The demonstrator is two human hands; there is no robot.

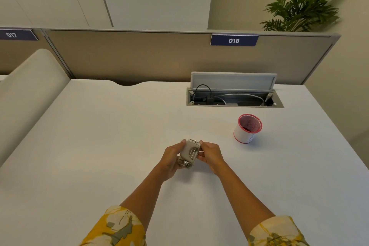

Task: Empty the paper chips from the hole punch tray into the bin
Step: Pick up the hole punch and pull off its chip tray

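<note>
I see both hands closed around the hole punch (189,153) above the desk (99,146): left hand (171,159) cupping its side, right hand (210,154) pinching the other edge. Fingers hide its tray; chips I can't make out. The bin (247,129) stands apart, right.

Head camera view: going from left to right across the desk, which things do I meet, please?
left hand → hole punch → right hand → small bin
</note>
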